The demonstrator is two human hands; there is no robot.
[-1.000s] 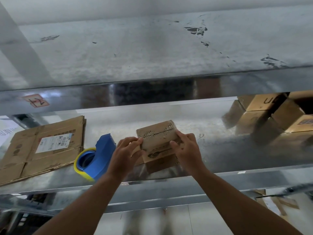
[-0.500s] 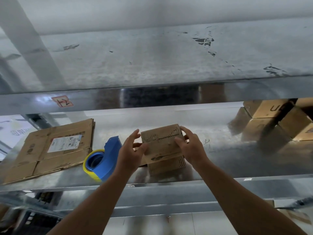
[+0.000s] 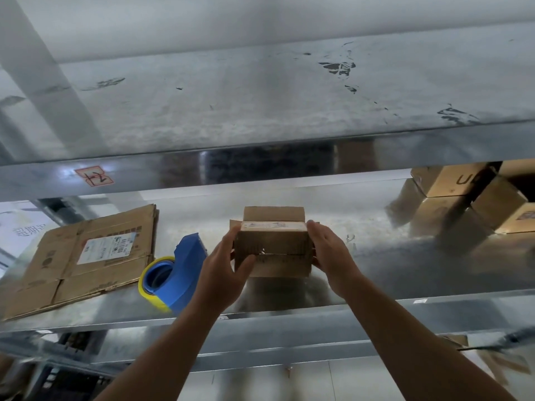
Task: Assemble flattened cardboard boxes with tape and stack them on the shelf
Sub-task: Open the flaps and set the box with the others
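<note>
A small brown cardboard box (image 3: 273, 247) stands squared up on the metal shelf (image 3: 376, 285), its far flap raised and a taped seam across the near face. My left hand (image 3: 223, 273) grips its left side, thumb on the front face. My right hand (image 3: 333, 256) holds its right side with fingers along the end. A blue tape dispenser (image 3: 176, 273) with a yellow-edged roll lies just left of my left hand. A stack of flattened cardboard boxes (image 3: 84, 259) with a white label lies at the shelf's left.
Assembled brown boxes (image 3: 469, 204) are stacked at the back right of the shelf. A higher metal shelf (image 3: 260, 111) hangs overhead, its front lip bearing a red-marked sticker (image 3: 94, 175). Below the shelf's front edge are lower rails and dark clutter.
The box has gone from a tilted, half-flat shape to an upright squared box. Both hands shifted to its two sides. The camera view tilted upward slightly.
</note>
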